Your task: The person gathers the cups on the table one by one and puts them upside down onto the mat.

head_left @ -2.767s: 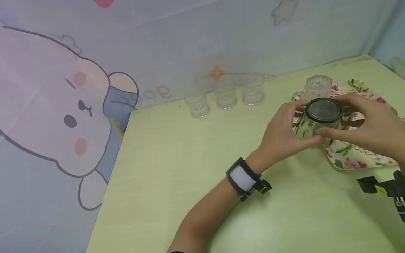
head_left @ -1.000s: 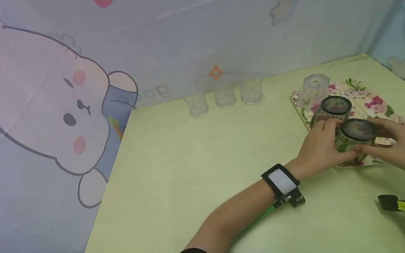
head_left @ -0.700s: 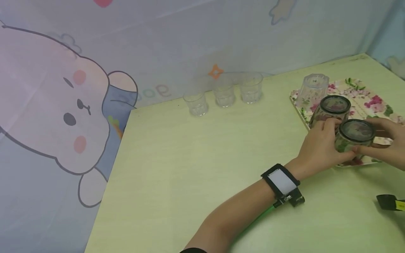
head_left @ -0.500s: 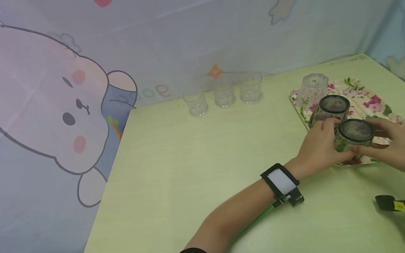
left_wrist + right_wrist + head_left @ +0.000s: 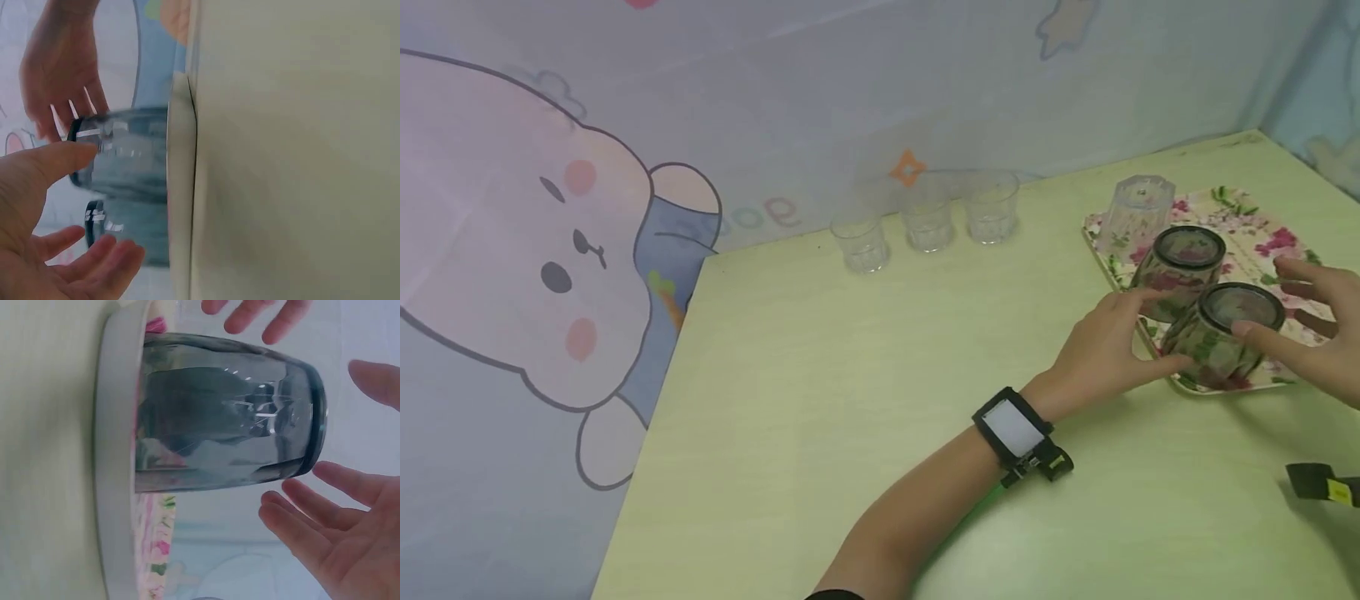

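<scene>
A smoky grey glass tumbler [image 5: 1221, 337] stands upside down at the near corner of the flowered tray [image 5: 1262, 258]. My left hand [image 5: 1101, 346] is beside it on the left, thumb and fingers spread. On its right, my right hand [image 5: 1318, 329] also has its fingers apart, with the thumb overlapping the tumbler's base in the head view. The right wrist view has the tumbler's mouth down on the tray [image 5: 119, 444], with fingers around but apart from it. Behind it stand a second inverted grey tumbler [image 5: 1180, 271] and an inverted clear glass [image 5: 1138, 218].
Three clear glasses, mouth up, line the table's back edge: one at left [image 5: 862, 248], one in the middle [image 5: 928, 229], one at right [image 5: 992, 217]. A printed cloth [image 5: 820, 100] hangs behind the pale green table [image 5: 820, 400].
Both hands carried the grey tumbler right and down onto the tray's near corner. Since half a second ago the fingers have spread off it, and my left hand has drawn back leftward.
</scene>
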`<control>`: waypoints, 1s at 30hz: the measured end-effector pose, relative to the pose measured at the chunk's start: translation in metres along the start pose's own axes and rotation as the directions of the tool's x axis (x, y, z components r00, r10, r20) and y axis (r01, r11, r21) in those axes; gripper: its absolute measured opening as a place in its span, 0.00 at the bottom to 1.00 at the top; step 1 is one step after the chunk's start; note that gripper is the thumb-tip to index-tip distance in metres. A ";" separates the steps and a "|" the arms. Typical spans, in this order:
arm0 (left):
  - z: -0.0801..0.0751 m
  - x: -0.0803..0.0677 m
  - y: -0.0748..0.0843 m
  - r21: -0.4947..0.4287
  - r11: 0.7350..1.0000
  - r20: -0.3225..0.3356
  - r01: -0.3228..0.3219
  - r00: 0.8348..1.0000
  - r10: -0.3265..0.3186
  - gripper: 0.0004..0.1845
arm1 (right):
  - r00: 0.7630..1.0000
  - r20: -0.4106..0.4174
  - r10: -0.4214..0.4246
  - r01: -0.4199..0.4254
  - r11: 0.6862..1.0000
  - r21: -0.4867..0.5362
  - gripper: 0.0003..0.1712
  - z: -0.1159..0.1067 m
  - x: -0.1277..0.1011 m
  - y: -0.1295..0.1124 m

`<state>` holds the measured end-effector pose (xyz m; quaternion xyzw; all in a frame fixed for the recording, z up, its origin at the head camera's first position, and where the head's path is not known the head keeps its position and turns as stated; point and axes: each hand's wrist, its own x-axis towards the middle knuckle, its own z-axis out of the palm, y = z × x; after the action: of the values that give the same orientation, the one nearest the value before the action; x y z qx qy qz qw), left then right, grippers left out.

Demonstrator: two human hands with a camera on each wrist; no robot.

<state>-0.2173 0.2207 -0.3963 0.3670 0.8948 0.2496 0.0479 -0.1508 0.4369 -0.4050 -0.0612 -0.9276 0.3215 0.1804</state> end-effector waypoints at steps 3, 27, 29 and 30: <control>-0.013 -0.004 -0.008 -0.015 1.000 -0.026 0.019 0.999 -0.019 0.38 | 0.999 -0.028 -0.021 0.022 0.999 0.048 0.44 -0.014 -0.007 -0.039; -0.128 -0.046 -0.102 -0.278 0.954 -0.347 0.112 0.915 -0.209 0.33 | 0.977 -0.025 -0.213 0.213 0.949 0.232 0.32 0.005 0.027 -0.118; -0.135 -0.049 -0.109 -0.300 0.946 -0.367 0.120 0.901 -0.230 0.32 | 0.975 -0.003 -0.223 0.217 0.945 0.246 0.30 0.008 0.030 -0.123; -0.139 -0.050 -0.113 -0.314 0.941 -0.372 0.123 0.896 -0.241 0.32 | 0.973 0.004 -0.232 0.223 0.943 0.248 0.30 0.010 0.032 -0.126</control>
<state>-0.2894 0.0611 -0.3346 0.2102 0.8710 0.4395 -0.0634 -0.1839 0.3398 -0.3250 0.0744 -0.8841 0.4121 0.2072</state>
